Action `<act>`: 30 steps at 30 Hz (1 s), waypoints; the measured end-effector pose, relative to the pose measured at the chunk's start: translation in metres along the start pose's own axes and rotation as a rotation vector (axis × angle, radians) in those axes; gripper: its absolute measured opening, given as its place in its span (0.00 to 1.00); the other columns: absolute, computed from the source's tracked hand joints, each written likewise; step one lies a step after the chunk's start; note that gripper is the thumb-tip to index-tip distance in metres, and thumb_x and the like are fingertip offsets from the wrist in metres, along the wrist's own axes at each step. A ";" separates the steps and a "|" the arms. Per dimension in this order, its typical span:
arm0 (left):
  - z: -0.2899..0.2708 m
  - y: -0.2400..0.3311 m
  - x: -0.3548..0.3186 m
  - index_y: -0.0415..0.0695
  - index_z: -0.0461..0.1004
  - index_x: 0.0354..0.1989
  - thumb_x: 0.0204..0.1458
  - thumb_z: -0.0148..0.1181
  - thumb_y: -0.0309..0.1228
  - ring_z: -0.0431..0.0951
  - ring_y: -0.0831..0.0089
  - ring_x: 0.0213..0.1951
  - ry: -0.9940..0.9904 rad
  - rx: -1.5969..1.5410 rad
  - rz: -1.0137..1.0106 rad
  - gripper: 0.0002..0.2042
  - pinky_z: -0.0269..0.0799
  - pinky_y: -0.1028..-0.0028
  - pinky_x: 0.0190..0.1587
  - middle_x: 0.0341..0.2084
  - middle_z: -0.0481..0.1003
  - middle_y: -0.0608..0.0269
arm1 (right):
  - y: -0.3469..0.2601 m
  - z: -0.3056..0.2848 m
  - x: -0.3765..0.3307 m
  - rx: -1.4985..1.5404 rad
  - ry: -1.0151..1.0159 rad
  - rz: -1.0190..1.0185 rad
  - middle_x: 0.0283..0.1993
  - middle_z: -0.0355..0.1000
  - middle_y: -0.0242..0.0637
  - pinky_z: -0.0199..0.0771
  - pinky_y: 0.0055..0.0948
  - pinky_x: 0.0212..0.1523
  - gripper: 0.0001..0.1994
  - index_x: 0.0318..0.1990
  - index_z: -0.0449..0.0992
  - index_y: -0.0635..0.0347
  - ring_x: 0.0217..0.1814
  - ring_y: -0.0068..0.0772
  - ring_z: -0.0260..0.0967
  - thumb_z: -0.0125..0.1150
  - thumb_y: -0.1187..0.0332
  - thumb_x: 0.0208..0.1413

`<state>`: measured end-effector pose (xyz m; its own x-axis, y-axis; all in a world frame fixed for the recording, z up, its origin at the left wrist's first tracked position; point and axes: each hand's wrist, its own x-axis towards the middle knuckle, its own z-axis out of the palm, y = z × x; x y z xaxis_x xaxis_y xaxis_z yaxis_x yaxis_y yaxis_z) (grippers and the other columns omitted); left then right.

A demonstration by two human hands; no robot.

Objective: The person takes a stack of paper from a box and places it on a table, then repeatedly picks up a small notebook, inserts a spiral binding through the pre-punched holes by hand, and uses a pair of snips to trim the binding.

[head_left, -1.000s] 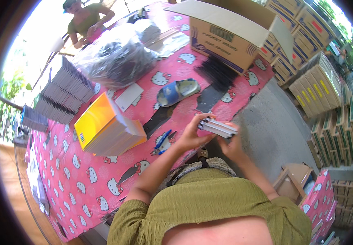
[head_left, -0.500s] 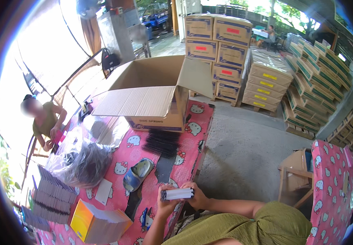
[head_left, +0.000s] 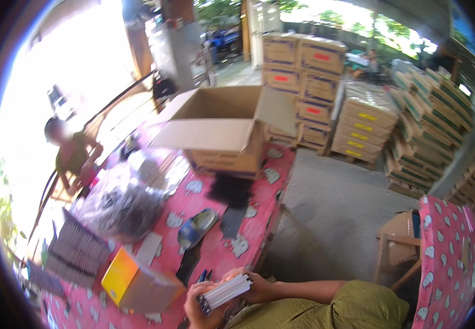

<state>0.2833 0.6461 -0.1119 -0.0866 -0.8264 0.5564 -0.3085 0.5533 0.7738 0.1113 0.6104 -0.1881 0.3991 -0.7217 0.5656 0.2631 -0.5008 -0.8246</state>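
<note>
Close to my body at the table's near right corner, I hold a small stack of white-edged pads with dark ends [head_left: 226,292]. My left hand [head_left: 195,308] is closed round its left end. My right hand [head_left: 260,287] grips the other end. The stack is tilted, its right end higher, and blur hides its finer detail. To the left stands a yellow-orange and white box-like block of paper [head_left: 144,285]. A blue patterned slipper [head_left: 198,229] lies on the table beyond my hands. Behind it is a pile of black binding coils [head_left: 230,190].
An open cardboard box [head_left: 221,148] stands at the far end of the pink table [head_left: 259,241]. A plastic bag of dark items [head_left: 122,211] and stacked grey-purple notebooks [head_left: 75,252] line the left. Another person [head_left: 75,156] is beyond them. Stacked cartons [head_left: 319,79] stand behind.
My hands have lowered and shifted left with the stack, which has gone from nearly level to tilted. The whole view has swung, so the table appears lower and further right.
</note>
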 end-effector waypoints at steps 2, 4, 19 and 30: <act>-0.044 0.023 -0.021 0.37 0.64 0.39 0.33 0.75 0.25 0.76 0.68 0.36 0.100 0.051 -0.141 0.26 0.72 0.68 0.40 0.32 0.73 0.56 | -0.007 0.026 0.017 0.085 -0.183 -0.029 0.54 0.64 0.45 0.65 0.34 0.54 0.30 0.57 0.59 0.62 0.56 0.39 0.64 0.68 0.66 0.48; -0.096 0.045 -0.061 0.36 0.65 0.41 0.34 0.74 0.27 0.76 0.69 0.36 0.385 -0.018 -0.538 0.26 0.72 0.69 0.40 0.33 0.74 0.56 | -0.030 0.043 0.052 0.125 -0.299 -0.224 0.55 0.63 0.46 0.65 0.36 0.55 0.32 0.56 0.62 0.61 0.56 0.44 0.63 0.70 0.62 0.45; -0.267 -0.115 -0.242 0.33 0.69 0.44 0.46 0.63 0.18 0.80 0.61 0.34 1.081 -0.506 -1.111 0.16 0.79 0.61 0.37 0.35 0.76 0.53 | 0.110 0.064 0.093 0.411 -0.058 0.935 0.52 0.65 0.36 0.64 0.28 0.46 0.31 0.52 0.66 0.62 0.50 0.28 0.62 0.50 0.40 0.56; -0.278 -0.131 -0.218 0.37 0.68 0.48 0.45 0.67 0.30 0.76 0.59 0.38 0.874 0.344 -1.327 0.22 0.75 0.65 0.44 0.35 0.75 0.59 | 0.141 0.118 0.123 0.423 -0.322 1.153 0.59 0.61 0.49 0.56 0.43 0.61 0.48 0.60 0.59 0.67 0.61 0.44 0.59 0.38 0.27 0.49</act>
<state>0.6057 0.7831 -0.2508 0.8964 -0.3027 -0.3238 0.0801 -0.6079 0.7900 0.3011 0.5070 -0.2360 0.7616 -0.4578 -0.4586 -0.1424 0.5722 -0.8077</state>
